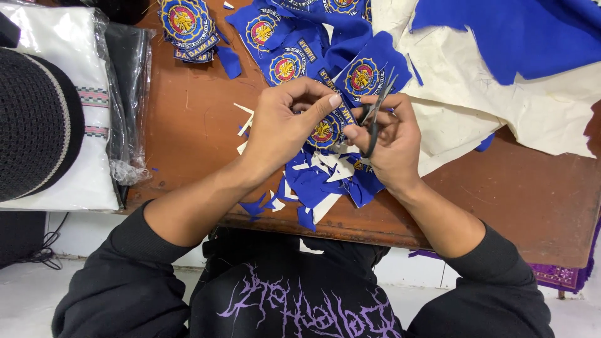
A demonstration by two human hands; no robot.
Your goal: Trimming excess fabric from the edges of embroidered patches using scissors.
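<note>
My left hand (285,125) pinches a round blue embroidered patch (323,131) between thumb and fingers over the wooden table (188,125). My right hand (388,147) grips small black scissors (375,116), blades pointing up and slightly apart beside the patch's edge. Below both hands lies a pile of blue and white fabric scraps (313,184). Part of the patch is hidden by my fingers.
Several finished blue patches (188,25) are stacked at the far left, more uncut ones (285,66) lie behind my hands. Blue cloth (519,31) on cream backing (501,106) covers the right. A black cap (34,125) rests on wrapped white fabric (75,62) at left.
</note>
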